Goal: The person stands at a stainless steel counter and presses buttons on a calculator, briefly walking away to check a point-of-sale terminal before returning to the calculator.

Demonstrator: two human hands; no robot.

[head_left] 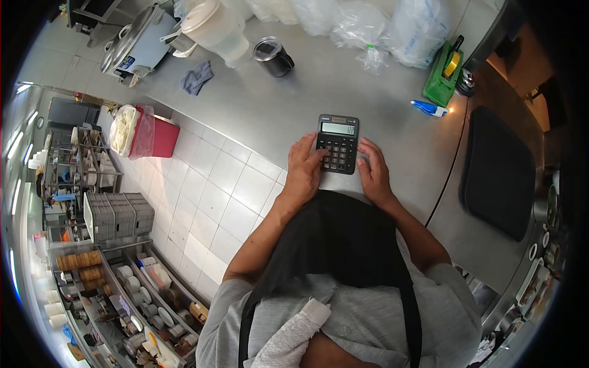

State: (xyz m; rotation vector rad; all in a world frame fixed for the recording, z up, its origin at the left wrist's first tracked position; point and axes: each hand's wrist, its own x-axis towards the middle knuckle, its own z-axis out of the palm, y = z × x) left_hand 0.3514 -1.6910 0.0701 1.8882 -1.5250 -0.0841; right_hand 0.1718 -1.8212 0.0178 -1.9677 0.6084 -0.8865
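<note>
A dark calculator (337,145) with a grey display lies flat on the steel table between my two hands. My left hand (303,167) rests against its left side, the thumb reaching over the number keys and the other fingers lying along the edge. On the opposite side, my right hand (375,170) lies on the table just off the calculator's right edge, its fingers loosely bent and apart, with nothing in them. Digits show on the display at its right end.
On the steel table (374,92) stand a black lidded mug (273,57), a plastic pitcher (216,30), a green tape dispenser (443,75) and clear plastic bags (419,30). A grey cloth (197,78) lies left, a blue-and-white tube (428,108) right. A red bin (161,136) stands on the floor.
</note>
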